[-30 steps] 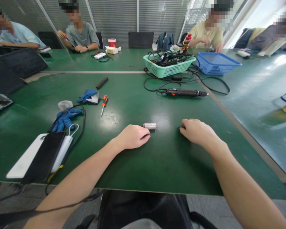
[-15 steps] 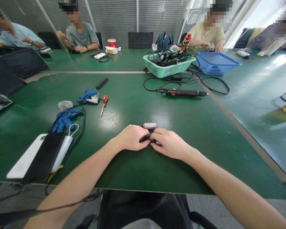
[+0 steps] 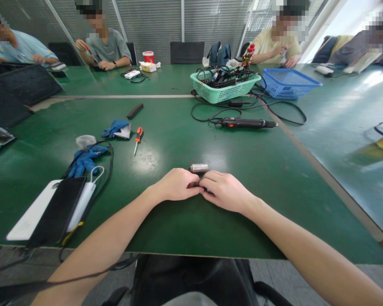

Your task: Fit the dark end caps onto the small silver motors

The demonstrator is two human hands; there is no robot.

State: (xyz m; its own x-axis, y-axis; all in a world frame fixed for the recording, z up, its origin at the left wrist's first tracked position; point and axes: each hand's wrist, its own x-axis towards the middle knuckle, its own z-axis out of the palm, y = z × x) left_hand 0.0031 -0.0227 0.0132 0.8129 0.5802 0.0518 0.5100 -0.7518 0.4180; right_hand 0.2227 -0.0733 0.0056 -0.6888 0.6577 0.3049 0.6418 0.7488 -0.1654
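Note:
My left hand (image 3: 178, 185) is closed around a small dark piece (image 3: 194, 184), most of which its fingers hide. Pressed up against it, my right hand (image 3: 225, 189) is also closed, with its fingertips at the same spot. A bit of something dark shows under the right fingers, too covered to name. Just beyond both hands a short silver metal cylinder (image 3: 199, 168) lies on its side on the green table (image 3: 166, 148). An orange-handled screwdriver (image 3: 138, 140) rests farther off to the left.
At left lie blue gloves (image 3: 86, 161), a black phone (image 3: 57, 210), a white power bank (image 3: 80, 206) and a dark bar (image 3: 135, 111). Ahead are a black electric screwdriver (image 3: 249, 123), a green basket (image 3: 225, 93) of cables and a blue basket (image 3: 284, 89). Several people sit around the table.
My fingers have closed further over the small dark piece, so less of it shows. The silvery part seen under my right fingers is now hidden. The cylinder stays on the table.

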